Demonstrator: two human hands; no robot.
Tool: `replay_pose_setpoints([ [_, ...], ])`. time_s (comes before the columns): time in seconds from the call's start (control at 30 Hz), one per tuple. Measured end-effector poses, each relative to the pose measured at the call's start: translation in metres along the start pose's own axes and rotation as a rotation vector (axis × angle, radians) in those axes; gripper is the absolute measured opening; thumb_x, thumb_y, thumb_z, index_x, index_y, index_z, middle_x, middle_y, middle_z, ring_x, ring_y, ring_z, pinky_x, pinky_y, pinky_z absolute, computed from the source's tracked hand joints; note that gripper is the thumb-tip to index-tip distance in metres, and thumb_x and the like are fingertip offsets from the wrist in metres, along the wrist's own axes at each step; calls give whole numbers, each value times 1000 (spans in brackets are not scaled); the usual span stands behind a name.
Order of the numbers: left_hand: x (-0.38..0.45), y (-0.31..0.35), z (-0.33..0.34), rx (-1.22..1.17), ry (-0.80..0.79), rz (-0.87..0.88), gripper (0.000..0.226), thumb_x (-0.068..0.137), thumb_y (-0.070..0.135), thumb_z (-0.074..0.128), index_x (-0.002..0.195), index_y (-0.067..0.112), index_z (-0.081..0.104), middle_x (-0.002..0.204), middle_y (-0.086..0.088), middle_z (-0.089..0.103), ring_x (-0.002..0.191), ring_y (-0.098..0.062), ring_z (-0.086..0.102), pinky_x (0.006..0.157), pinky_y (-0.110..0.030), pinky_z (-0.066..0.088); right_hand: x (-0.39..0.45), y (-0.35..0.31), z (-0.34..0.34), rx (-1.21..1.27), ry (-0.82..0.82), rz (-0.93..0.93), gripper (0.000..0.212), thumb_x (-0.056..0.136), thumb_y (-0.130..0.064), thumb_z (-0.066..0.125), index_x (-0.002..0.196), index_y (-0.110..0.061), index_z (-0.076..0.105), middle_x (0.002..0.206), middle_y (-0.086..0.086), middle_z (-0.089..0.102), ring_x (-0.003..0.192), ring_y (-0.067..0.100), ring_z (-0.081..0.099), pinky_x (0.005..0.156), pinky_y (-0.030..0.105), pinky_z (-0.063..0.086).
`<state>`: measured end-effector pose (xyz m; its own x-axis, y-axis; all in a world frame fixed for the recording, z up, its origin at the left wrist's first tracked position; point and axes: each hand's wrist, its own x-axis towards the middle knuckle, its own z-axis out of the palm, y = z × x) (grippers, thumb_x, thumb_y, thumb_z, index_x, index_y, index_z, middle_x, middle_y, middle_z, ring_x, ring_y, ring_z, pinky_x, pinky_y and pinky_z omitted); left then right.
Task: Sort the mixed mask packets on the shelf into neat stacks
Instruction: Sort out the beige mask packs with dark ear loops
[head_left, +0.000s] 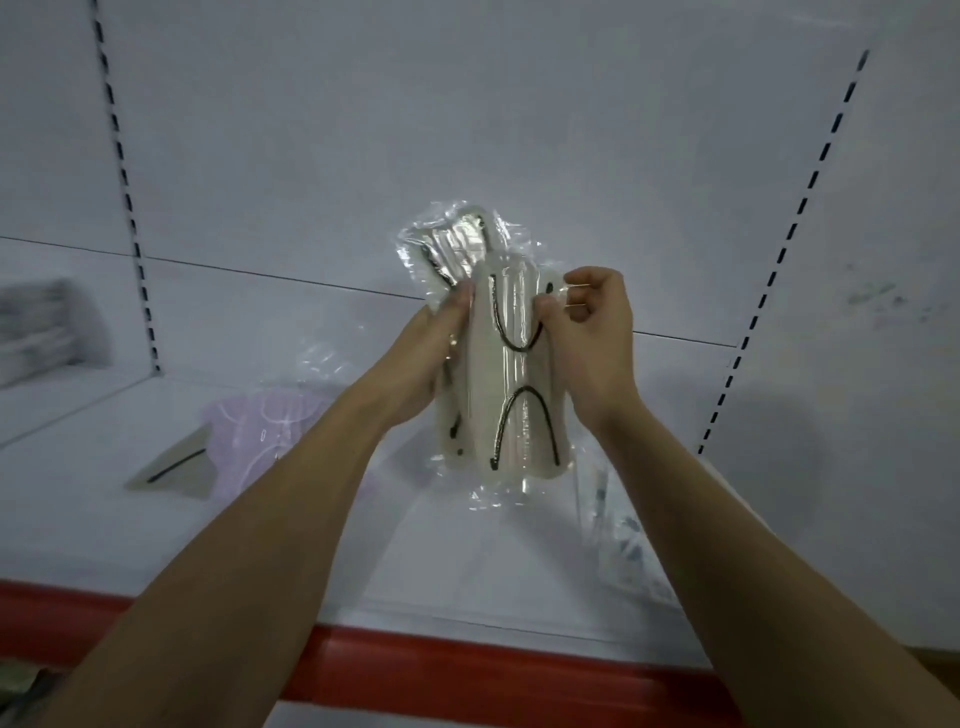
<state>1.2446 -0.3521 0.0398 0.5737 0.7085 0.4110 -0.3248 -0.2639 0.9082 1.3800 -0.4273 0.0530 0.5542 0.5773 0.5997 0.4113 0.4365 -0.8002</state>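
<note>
Left hand (426, 353) and right hand (592, 338), each grip clamped on beige mask packets (511, 374), above shelf (156, 519)

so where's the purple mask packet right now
In the head view the purple mask packet lies on the white shelf, left of centre, partly behind the left forearm, with a beige packet overlapping its left edge.

We face a white shelf (104, 519) with a red front edge (467, 670), a pale back panel (467, 104) and dark-slotted uprights (124, 182) in dim light.
</note>
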Motion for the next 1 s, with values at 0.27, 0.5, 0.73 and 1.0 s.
replay_pose_setpoints([
  [0.27,-8,9,-7,162,4,134,25,85,1,70,106,14,69,98,4,76,96,-11,72,78,-24,56,0,15,9,209,-170,289,49,92,-33,69,133,-14,51,112,7,72,102,19,70,94,41,56],
  [0.5,-21,16,-6,105,213,172,62,83,31,79,133,15,45,116,-3,68,103,-9,69,82,-28,58,-10,17,-5,344,-426,277,54,80,-29,74,127,-12,53,118,10,70,108,25,69,92,44,56],
  [0.73,-38,23,-38,461,330,-4,72,88,62,47,149,26,32,131,8,48,117,-9,53,87,-16,43,-18,39,-4,229,-570,305,33,89,-8,70,121,-10,61,108,8,75,104,29,71,81,40,59],
  [1.0,-91,-10,-183,1427,458,-843,42,97,30,54,130,3,50,138,-20,50,128,-37,46,103,-40,39,-29,36,27,269,-597,318,26,90,-6,68,115,-14,65,105,7,75,98,26,72,88,45,56],
])
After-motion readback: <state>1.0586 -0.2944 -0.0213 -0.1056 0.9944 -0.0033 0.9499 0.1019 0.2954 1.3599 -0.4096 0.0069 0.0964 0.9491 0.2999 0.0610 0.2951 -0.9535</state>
